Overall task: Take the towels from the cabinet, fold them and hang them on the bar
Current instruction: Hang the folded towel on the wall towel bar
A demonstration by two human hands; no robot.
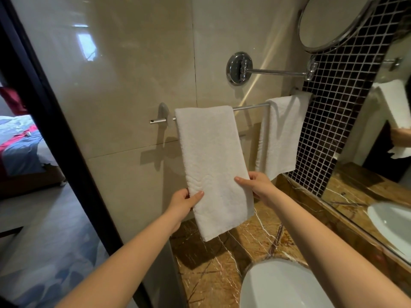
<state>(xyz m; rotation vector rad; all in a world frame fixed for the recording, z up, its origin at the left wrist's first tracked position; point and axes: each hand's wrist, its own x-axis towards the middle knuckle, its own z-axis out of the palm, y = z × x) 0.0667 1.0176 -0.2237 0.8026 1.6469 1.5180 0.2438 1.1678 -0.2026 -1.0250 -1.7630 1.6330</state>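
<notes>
A folded white towel (pixel 213 161) hangs over the left part of the chrome bar (pixel 250 107) on the beige tiled wall. My left hand (pixel 184 202) pinches its left edge low down, thumb on the front. On the towel's right edge, at about the same height, my right hand (pixel 258 185) grips it. A second white towel (pixel 281 134) hangs on the bar's right end, touched by neither hand. The cabinet is out of view.
A round swing-arm mirror (pixel 333 23) sticks out above the bar. Below lie a brown marble counter (pixel 222 263) and a white basin (pixel 282 285). A wall mirror (pixel 382 130) is at right, and a dark door frame (pixel 55 121) at left gives onto a bedroom.
</notes>
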